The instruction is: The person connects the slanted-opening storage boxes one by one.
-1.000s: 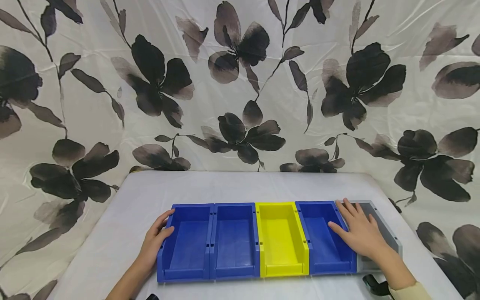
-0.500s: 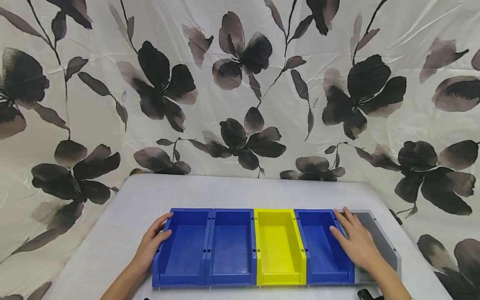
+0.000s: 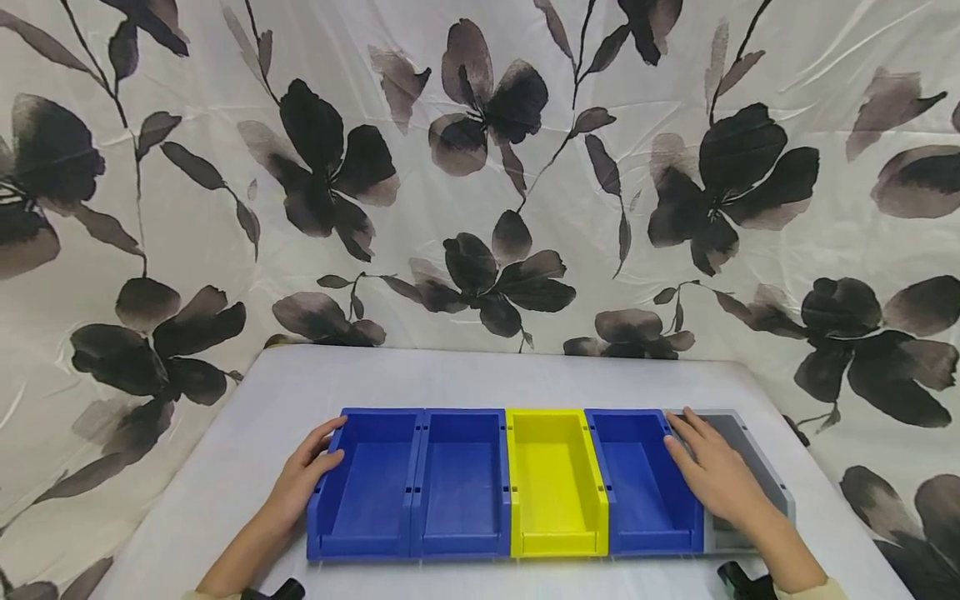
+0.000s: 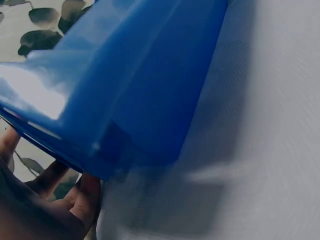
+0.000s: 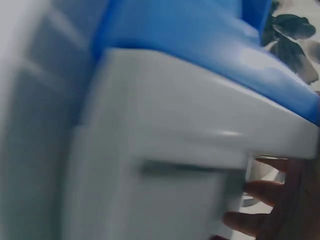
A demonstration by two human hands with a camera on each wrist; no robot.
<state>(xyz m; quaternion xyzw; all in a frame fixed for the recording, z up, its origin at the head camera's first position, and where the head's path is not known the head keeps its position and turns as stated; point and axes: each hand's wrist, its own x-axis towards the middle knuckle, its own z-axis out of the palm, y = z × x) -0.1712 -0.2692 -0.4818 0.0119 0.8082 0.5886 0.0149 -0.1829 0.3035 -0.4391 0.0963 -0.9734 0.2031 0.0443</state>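
Several bins stand side by side in a row on the white table: a left-end blue bin (image 3: 375, 492), a second blue bin (image 3: 465, 487), a yellow bin (image 3: 557, 475), a third blue bin (image 3: 641, 479) and a grey bin (image 3: 757, 467) at the right end. My left hand (image 3: 296, 479) rests against the left-end bin's outer side, fingertips near its back corner and thumb at the rim. Over the edge where the third blue bin meets the grey one lies my right hand (image 3: 716, 475), fingers extended. That hand covers part of the grey bin. In the left wrist view, fingers (image 4: 87, 197) touch the blue plastic.
A floral curtain (image 3: 480, 167) hangs behind the table (image 3: 487, 379). Black objects show at the front edge beside each wrist, a left one (image 3: 285, 590) and a right one (image 3: 742, 579).
The row of bins has shifted slightly left, with both hands staying on it. My right thumb has drawn back toward the blue bin's right rim. The head view has tilted slightly.
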